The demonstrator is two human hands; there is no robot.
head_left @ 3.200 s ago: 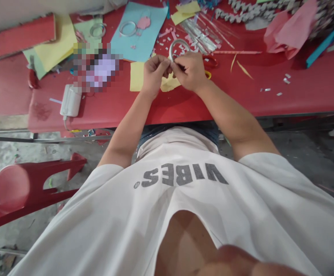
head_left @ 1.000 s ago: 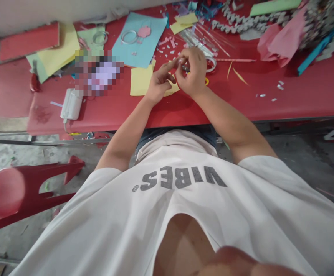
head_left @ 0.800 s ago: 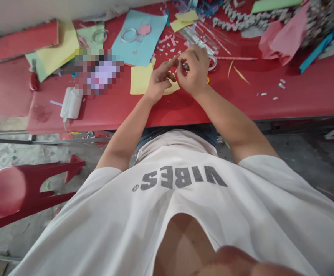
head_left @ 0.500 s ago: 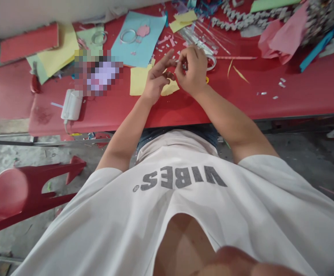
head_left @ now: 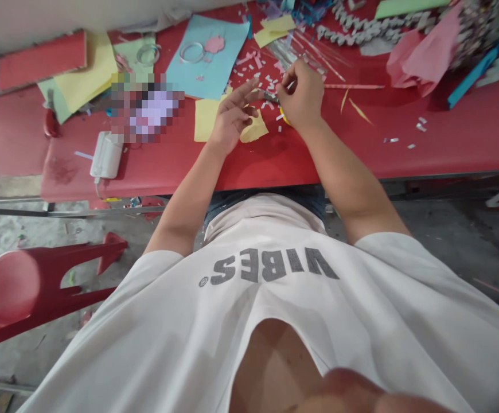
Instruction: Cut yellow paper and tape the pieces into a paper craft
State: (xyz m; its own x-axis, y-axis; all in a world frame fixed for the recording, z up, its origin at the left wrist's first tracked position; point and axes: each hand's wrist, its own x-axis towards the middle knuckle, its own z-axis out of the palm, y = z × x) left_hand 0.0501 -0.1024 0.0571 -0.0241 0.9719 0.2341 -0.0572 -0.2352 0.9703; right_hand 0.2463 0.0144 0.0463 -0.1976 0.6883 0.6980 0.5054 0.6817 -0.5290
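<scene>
My left hand (head_left: 233, 116) hovers over a piece of yellow paper (head_left: 205, 121), its upper fingers stretched out and the others bent; I see nothing gripped in it. To its right, my right hand (head_left: 303, 94) is closed with thumb and forefinger pinched together. Anything between those fingertips is too small or hidden to make out. Between the hands lies what looks like a pair of scissors, with a dark blade (head_left: 271, 97) and a yellow handle (head_left: 284, 117) partly under my right hand. Small pale paper bits (head_left: 271, 80) are scattered around there.
A blue sheet (head_left: 209, 60) carries a ring and a pink cutout. Further left are a blurred-out phone-like patch (head_left: 152, 112), a white power bank with cable (head_left: 106, 155) and a red-handled tool (head_left: 50, 123). Pink paper (head_left: 425, 54) and a grey garland (head_left: 361, 26) lie at the right.
My right hand has moved right, away from the left fingertips, uncovering the dark blade and yellow handle. It now hides the white ring. My left hand has barely moved.
</scene>
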